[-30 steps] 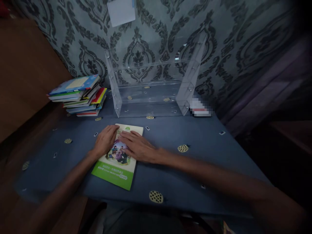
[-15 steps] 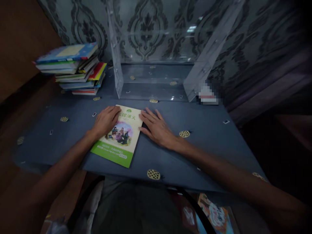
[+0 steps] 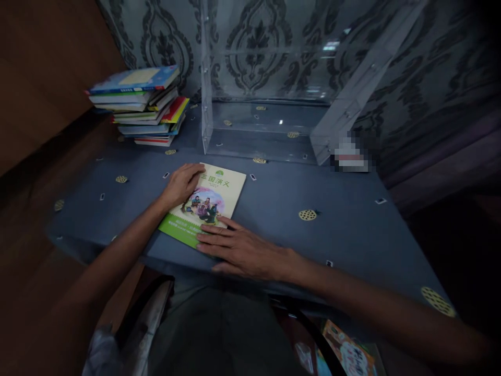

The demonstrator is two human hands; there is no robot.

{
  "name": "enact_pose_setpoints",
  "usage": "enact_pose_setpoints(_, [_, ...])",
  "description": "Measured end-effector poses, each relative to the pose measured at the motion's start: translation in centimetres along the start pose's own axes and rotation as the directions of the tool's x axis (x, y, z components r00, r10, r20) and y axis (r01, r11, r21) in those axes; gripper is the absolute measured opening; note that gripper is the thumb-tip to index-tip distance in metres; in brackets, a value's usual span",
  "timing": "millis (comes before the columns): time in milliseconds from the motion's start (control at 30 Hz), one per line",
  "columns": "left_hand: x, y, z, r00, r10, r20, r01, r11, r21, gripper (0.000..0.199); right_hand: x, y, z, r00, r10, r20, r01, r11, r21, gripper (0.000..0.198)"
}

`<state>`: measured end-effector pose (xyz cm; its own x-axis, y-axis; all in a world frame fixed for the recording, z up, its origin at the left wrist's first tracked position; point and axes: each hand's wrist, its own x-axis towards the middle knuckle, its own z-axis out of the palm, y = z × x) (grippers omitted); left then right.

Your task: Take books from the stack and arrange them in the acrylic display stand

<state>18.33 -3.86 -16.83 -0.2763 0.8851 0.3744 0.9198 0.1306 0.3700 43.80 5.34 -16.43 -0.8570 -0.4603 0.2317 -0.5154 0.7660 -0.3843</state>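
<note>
A cream and green paperback book [image 3: 229,196] with a painted group of figures on its cover lies flat on the cloth-covered table, slightly turned. My left hand [image 3: 183,184] rests along its upper left edge, fingers outstretched and close together, with the thumb side over the cover. Across the book's lower right corner lies my right hand [image 3: 235,248], its fingers spread over the green band and hiding part of it. Neither hand grips the book.
At the back left stands an uneven stack of books [image 3: 136,99]. A clear plastic shelf [image 3: 338,122] stands against the patterned wall. Right of it is a blurred-out object [image 3: 351,156]. Packaged items [image 3: 348,352] show below the table's front edge.
My right hand has slid from the book's upper right edge down to its lower right corner. My left hand stays at the left edge. The whole view has shifted slightly.
</note>
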Motion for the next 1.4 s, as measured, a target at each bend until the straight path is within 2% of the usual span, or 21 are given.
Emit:
enact_pose_setpoints(133, [-0.4,-0.4,-0.3,0.996,0.020,0.089,-0.023,0.999,0.026,0.041,-0.4,1.4,-0.1,0.990,0.111,-0.088,-0.111,0.994,-0.003,0.041])
enact_pose_setpoints(233, [-0.9,0.3,-0.8,0.983,0.000,0.183,-0.026,0.990,0.139,0.048,-0.8,2.7,-0.2,0.951,0.240,-0.194,-0.249,0.968,-0.028,0.038])
enact_pose_setpoints(367, [-2.0,3.1,-1.5,0.956,-0.017,0.294,-0.071,0.956,0.286,0.052,-1.2,4.3,-0.2,0.874,0.375,-0.310,-0.392,0.920,0.010,0.037])
enact_pose_setpoints(500, [-4.0,6.8,-1.5,0.923,0.011,0.384,-0.125,0.953,0.274,0.056,-1.7,6.1,-0.3,0.810,0.433,-0.395,-0.438,0.895,0.083,0.037])
enact_pose_setpoints(600, [-5.3,9.3,-1.0,0.920,-0.009,0.393,-0.118,0.947,0.298,0.071,-2.3,7.9,-0.6,0.765,0.485,-0.424,-0.482,0.868,0.121,0.041])
enact_pose_setpoints(700, [-5.9,11.2,-0.4,0.923,-0.060,0.380,-0.081,0.936,0.343,0.085,-2.8,9.3,-1.1,0.764,0.513,-0.391,-0.495,0.855,0.155,0.052])
enact_pose_setpoints(767, [-5.9,11.9,-0.1,0.921,-0.090,0.378,-0.059,0.929,0.366,0.085,-2.9,9.7,-1.3,0.776,0.510,-0.372,-0.485,0.858,0.167,0.056])
enact_pose_setpoints(867, [-5.9,11.8,-0.5,0.908,-0.077,0.411,-0.088,0.926,0.366,0.074,-2.6,9.6,-1.6,0.780,0.496,-0.383,-0.474,0.866,0.155,0.055])
enact_pose_setpoints(967, [-6.3,10.2,-2.5,0.866,-0.007,0.500,-0.172,0.935,0.311,0.065,-2.5,9.1,-2.1,0.748,0.516,-0.418,-0.489,0.854,0.179,0.048])
enact_pose_setpoints(1033, [-6.8,8.5,-4.2,0.822,0.048,0.567,-0.227,0.941,0.251,0.066,-2.6,8.7,-2.5,0.711,0.560,-0.425,-0.491,0.828,0.271,0.043])
enact_pose_setpoints(1100, [-7.1,7.1,-5.7,0.796,0.104,0.596,-0.265,0.946,0.188,0.068,-2.7,8.3,-2.7,0.701,0.592,-0.398,-0.460,0.802,0.382,0.040])
enact_pose_setpoints(1133, [-7.1,6.7,-6.0,0.798,0.122,0.591,-0.270,0.948,0.169,0.067,-2.7,8.1,-2.8,0.704,0.597,-0.385,-0.441,0.792,0.422,0.040])
enact_pose_setpoints(1200, [-6.8,6.8,-5.7,0.833,0.118,0.540,-0.249,0.952,0.176,0.057,-2.7,7.9,-2.9,0.698,0.606,-0.382,-0.424,0.780,0.461,0.038])
enact_pose_setpoints(1300, [-5.6,8.8,-3.0,0.920,0.040,0.390,-0.163,0.943,0.289,0.044,-2.7,8.0,-2.7,0.664,0.626,-0.409,-0.430,0.767,0.476,0.037])
enact_pose_setpoints(1400, [-4.0,11.2,0.2,0.971,-0.016,0.237,-0.086,0.905,0.416,0.041,-2.8,8.2,-2.6,0.653,0.605,-0.455,-0.369,0.779,0.506,0.036])
